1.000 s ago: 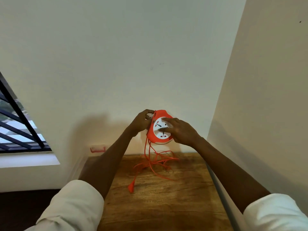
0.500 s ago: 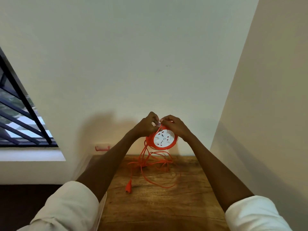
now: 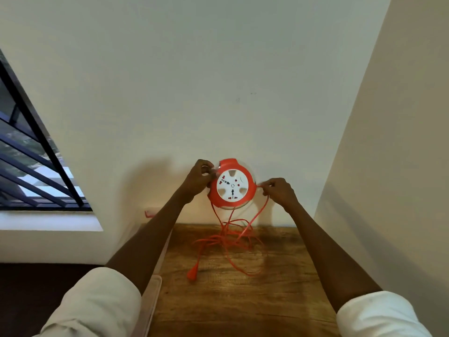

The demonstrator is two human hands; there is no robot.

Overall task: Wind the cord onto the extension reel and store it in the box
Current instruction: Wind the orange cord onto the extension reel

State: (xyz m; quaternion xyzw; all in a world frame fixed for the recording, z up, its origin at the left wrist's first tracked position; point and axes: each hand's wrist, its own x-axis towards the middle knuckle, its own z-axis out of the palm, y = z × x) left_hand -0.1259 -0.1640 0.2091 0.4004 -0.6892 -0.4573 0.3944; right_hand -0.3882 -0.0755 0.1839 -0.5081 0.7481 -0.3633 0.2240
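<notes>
Wood table (image 3: 279, 300) w/ loose orange cord (image 3: 233, 244) tangled on it, plug (image 3: 192, 273) at front-left.

Right hand (image 3: 279, 192) has left the top of the reel (image 3: 232, 186) and moved out to its right side, now pinching the cord (image 3: 257, 215) there and drawing a strand out taut. Reel face turned more toward camera. Left hand (image 3: 200, 177) shifted slightly on reel's left edge.

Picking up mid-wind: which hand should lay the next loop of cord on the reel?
Right. The right hand already pinches the cord beside the reel; the left hand grips the reel.
</notes>
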